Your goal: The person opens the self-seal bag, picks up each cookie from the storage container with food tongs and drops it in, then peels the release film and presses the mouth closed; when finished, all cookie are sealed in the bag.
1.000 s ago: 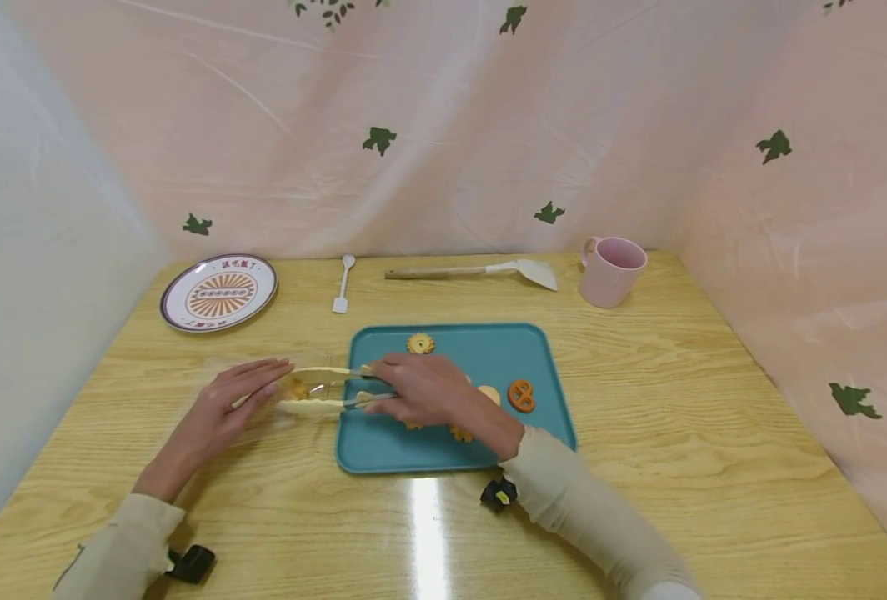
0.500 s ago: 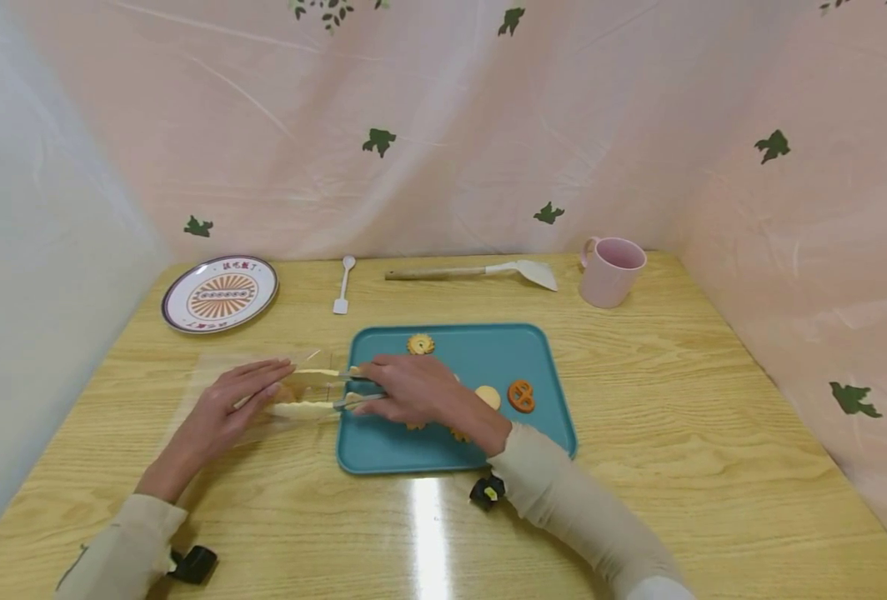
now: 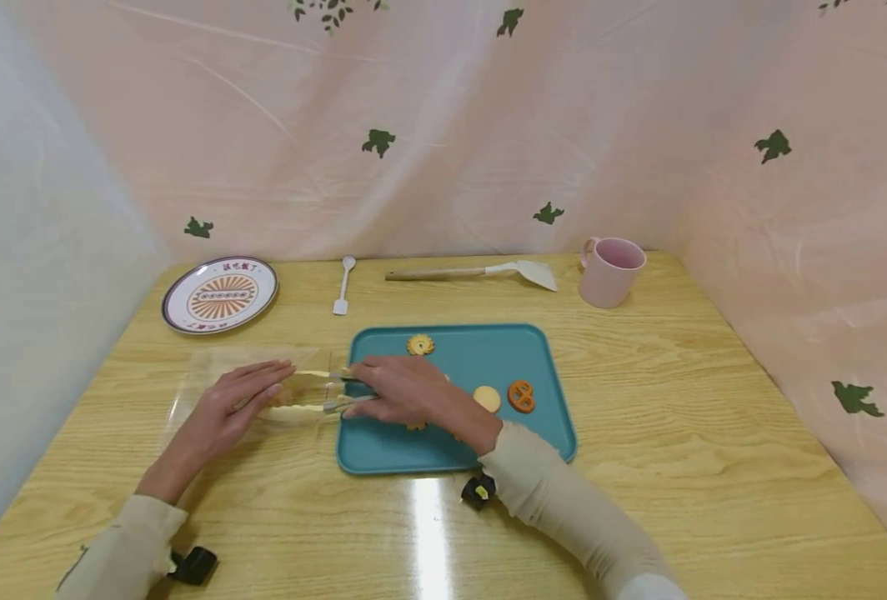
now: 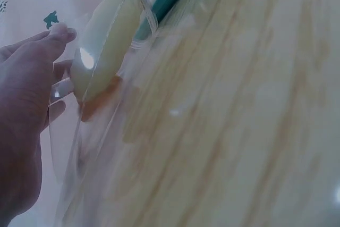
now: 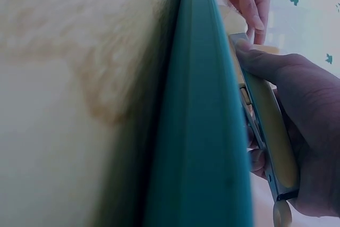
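Right hand around tongs, left hand with clear bag in grip, red Chinese characters on plate beyond

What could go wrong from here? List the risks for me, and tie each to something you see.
1. The tongs reach into the clear bag; pulled back carelessly, their tips might snag or drag the thin film.
2. The right hand reaches over the tray, partly hiding some cookies in the head view, and could nudge one unnoticed.
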